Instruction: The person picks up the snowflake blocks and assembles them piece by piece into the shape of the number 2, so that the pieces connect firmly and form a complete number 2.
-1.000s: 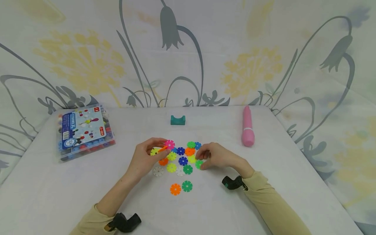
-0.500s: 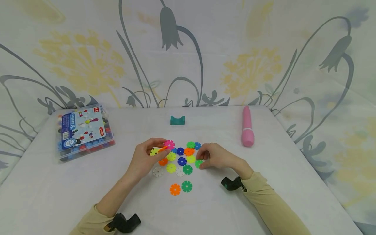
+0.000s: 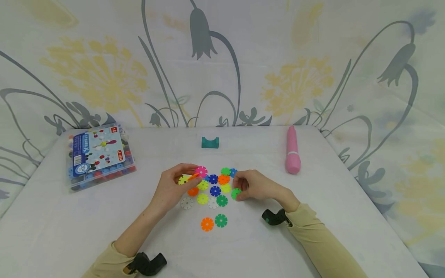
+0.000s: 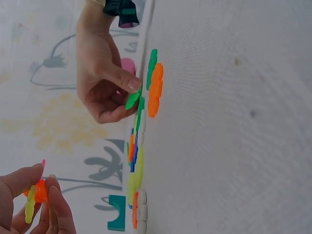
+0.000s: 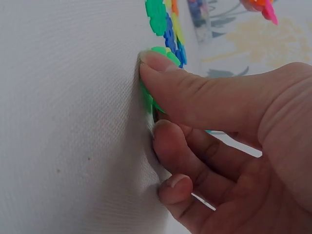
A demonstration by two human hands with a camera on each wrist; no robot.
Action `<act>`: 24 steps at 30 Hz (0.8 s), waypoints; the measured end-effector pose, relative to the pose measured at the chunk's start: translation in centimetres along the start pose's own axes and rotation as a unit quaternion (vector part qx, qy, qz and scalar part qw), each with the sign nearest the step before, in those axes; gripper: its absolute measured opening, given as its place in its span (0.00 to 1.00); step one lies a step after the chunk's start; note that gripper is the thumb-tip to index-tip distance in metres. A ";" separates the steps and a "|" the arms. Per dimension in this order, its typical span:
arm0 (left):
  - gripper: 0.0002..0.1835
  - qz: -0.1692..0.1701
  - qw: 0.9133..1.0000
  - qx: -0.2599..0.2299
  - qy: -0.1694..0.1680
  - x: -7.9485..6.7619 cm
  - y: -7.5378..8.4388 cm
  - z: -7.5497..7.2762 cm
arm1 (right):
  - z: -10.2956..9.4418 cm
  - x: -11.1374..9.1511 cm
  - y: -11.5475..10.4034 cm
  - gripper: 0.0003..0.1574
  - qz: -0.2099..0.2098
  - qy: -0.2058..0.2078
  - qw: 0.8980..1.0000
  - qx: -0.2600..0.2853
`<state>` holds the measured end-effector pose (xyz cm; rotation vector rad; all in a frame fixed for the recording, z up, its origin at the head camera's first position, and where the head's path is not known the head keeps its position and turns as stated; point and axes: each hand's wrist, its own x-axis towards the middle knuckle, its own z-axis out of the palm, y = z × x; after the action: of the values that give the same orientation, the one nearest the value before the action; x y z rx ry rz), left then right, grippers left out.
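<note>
My left hand (image 3: 170, 189) holds a small joined cluster of notched plastic discs above the table. In it are a pink disc (image 3: 201, 172), an orange disc (image 4: 41, 191) set on edge and a yellow disc (image 4: 30, 204). At the right side of the loose discs, my right hand (image 3: 257, 186) pinches a bright green disc (image 3: 235, 194) by its edge. In the right wrist view the thumb lies over this disc (image 5: 165, 54), close to the tablecloth, and covers much of it. Dark blue (image 3: 215, 191), yellow, orange, white and green discs lie flat between the hands.
An orange disc (image 3: 207, 224) and a green disc (image 3: 221, 220) lie nearer the front. Behind the discs stands a teal block with a curved notch (image 3: 210, 143). A clear case of colourful parts (image 3: 101, 156) is at back left, a pink bottle-shaped object (image 3: 293, 150) at back right.
The bright green disc at my right fingertips has shifted slightly and shows more of its face, with the fingers closer round it. My left hand stays nearly still with its cluster.
</note>
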<state>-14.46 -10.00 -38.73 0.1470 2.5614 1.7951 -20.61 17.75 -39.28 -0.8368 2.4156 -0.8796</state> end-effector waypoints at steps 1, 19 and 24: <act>0.18 0.000 1.000 0.000 0.000 0.0 0.0 0.0 | 0.0 0.0 0.0 0.15 -0.002 0.000 1.000 0.000; 0.19 -0.011 1.000 -0.013 -0.008 -0.1 0.2 0.0 | -0.8 1.0 -5.8 0.05 -0.079 0.188 0.975 0.086; 0.19 -0.002 1.000 -0.017 -0.006 -0.1 0.2 -0.2 | 0.4 1.6 -5.9 0.07 -0.083 0.203 0.970 0.104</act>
<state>-14.38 -10.16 -38.46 0.1512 2.5210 1.8289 -19.25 12.91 -35.82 -0.8531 2.5517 -1.4641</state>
